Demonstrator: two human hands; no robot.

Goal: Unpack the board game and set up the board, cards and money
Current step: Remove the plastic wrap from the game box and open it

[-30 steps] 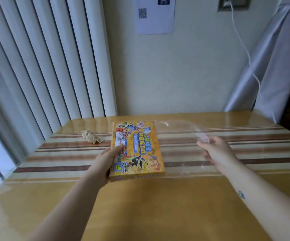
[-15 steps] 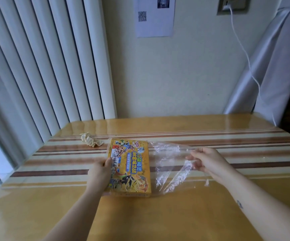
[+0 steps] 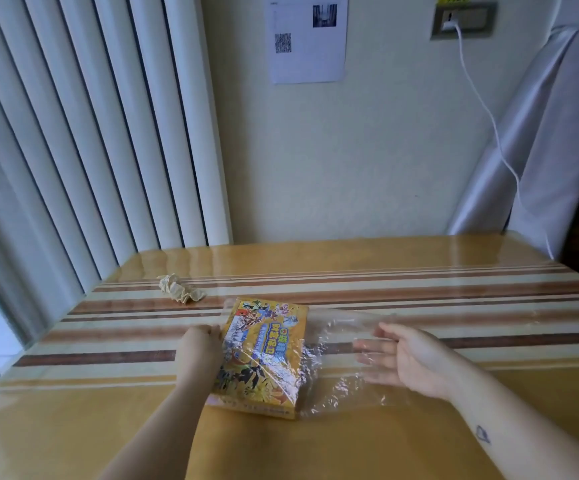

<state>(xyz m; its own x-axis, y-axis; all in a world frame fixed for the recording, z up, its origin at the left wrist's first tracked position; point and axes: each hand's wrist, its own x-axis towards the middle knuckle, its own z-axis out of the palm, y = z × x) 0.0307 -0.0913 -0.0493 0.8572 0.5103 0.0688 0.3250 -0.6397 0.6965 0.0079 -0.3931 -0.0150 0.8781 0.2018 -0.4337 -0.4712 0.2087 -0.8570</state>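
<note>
We find the game box point(image 3: 264, 355) lying flat on the table point(image 3: 350, 445), towards its near side. The clear wrap point(image 3: 336, 386) lies over the box's right part and trails loose towards 3 o'clock.

We judge the step in hand to be drawing the box out of the wrap. To do it well, hold the box firm at its 9 o'clock edge. Pull the film low and steady towards 3 o'clock, not upward, so that the box neither lifts nor skids. Thin film may cling or tear.

The left hand point(image 3: 199, 351) has its fingers curled over the box's 9 o'clock edge and grips it.

The right hand point(image 3: 409, 362) is at 3 o'clock of the box and apart from it. Its fingers are straight and slightly spread, and we see them through the film. It touches the wrap, but we can make out no pinch.
</note>
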